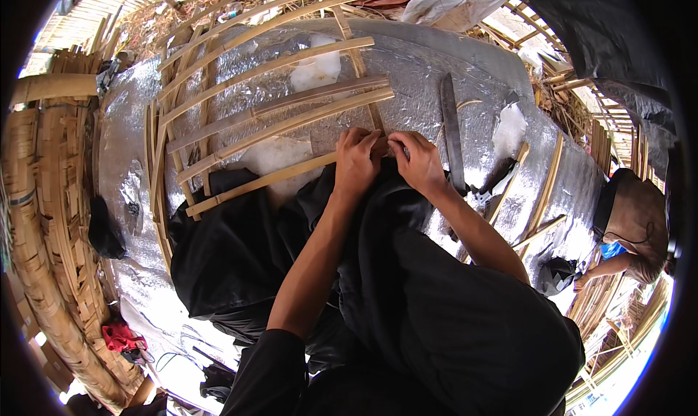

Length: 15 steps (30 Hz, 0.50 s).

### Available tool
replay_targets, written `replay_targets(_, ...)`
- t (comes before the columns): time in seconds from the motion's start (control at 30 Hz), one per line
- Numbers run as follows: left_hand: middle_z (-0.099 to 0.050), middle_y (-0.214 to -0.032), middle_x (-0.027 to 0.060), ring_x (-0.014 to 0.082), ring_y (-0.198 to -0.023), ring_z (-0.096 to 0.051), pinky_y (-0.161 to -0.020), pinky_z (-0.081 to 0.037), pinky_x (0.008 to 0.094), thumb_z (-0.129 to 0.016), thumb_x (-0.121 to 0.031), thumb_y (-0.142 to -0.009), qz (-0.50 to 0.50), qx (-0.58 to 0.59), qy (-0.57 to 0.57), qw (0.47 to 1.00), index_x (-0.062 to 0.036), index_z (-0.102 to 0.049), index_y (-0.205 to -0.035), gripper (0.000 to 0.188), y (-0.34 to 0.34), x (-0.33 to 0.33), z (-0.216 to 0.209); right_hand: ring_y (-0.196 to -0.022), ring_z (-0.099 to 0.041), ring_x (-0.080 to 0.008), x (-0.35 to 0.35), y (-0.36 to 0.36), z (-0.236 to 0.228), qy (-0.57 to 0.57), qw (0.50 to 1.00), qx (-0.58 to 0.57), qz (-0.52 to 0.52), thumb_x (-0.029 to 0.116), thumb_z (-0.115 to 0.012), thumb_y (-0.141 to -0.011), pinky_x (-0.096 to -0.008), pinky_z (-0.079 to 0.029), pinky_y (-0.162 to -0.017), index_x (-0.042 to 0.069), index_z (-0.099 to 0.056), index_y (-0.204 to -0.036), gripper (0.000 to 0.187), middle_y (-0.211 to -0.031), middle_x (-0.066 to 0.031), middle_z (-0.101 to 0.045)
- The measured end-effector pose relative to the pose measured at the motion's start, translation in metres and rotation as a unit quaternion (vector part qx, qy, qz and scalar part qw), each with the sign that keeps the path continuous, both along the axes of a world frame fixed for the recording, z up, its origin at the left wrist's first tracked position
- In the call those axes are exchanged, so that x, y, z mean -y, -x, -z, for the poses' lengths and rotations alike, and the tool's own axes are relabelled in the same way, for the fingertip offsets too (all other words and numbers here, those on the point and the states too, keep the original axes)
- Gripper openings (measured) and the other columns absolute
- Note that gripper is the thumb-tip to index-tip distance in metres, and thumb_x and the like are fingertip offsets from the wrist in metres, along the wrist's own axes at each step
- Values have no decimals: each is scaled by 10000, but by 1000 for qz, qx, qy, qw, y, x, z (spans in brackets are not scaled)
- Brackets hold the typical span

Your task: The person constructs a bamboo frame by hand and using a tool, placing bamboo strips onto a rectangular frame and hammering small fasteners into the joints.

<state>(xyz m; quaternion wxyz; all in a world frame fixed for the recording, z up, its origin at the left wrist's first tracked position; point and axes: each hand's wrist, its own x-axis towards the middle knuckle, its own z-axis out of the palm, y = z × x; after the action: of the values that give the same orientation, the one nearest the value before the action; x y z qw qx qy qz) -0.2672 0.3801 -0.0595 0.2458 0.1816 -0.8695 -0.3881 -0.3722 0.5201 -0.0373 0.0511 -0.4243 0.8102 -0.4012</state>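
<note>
A frame of split bamboo slats [276, 129] lies over the silvery sheet and partly over my black-clothed legs. My left hand [356, 160] is closed around the right end of the nearest bamboo slat [273, 176], where it meets a crosspiece [374, 115]. Right beside it, my right hand [419, 162] is closed in a pinch with thumb and fingertips. What those fingertips hold is too small and too hidden to make out. Just right of my hands lies a long dark flat blade [451, 125].
A crumpled silvery sheet [414, 60] covers the ground. Loose bamboo strips [544, 194] lie at the right. Woven bamboo [43, 220] stands along the left side, with a red cloth [122, 337] near it. Another person [634, 223] works at the far right, reaching toward a dark bag [558, 276].
</note>
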Motion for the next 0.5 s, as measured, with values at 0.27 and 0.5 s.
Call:
replay_targets(0.27,-730,-976,169,390,-921,-678,-873,-534,484,-836,-89,-750,-1,-13,-7,1000,-16,-781,-1090,352,0,0,-2,-899,-734,-352,1,-1,2,-2,1000,-30,-7,34,-733,-945,-430,-616,-777,55,-689,-1082,145,-991,-140,-743)
replay_targets(0.5,-727,-944,121,348,-893,-673,-838,-520,469,-829,-97,-758,4,-42,-15,999,-70,-803,-981,226,1,0,3,-913,-733,-346,2,-3,0,-6,998,-61,-15,16,-730,-935,-427,-618,-796,44,-690,-1078,152,-1002,-137,-747)
